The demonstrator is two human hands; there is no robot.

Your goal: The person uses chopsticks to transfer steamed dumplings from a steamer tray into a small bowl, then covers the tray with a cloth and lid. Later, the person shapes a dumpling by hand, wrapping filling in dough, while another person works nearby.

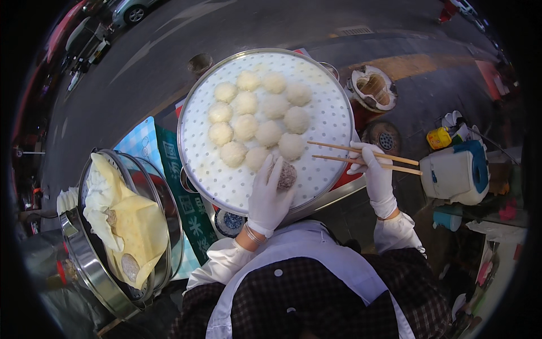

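A wide round steamer tray (194, 178) lined with a white dotted cloth lies before me. On it sit several pale rice-coated balls (246, 127), grouped around the middle. My left hand (269, 197), in a white glove, has its fingers around a dark purplish rice-coated ball (288, 176) near the tray's front edge. It is beside the nearest pale balls. In my gloved right hand (377, 180) is a pair of wooden chopsticks (360, 161), spread apart. Their tips hang over the right part of the tray, close to a pale ball, without gripping anything.
Stacked metal steamer tiers (101, 279) at left hold a yellowish cloth (144, 220) with another purplish ball (130, 266). A blue-patterned dish (228, 222) is near the tray's front. To the right stand a round stove (374, 89) and a white plastic container (444, 176). Beyond lies a road.
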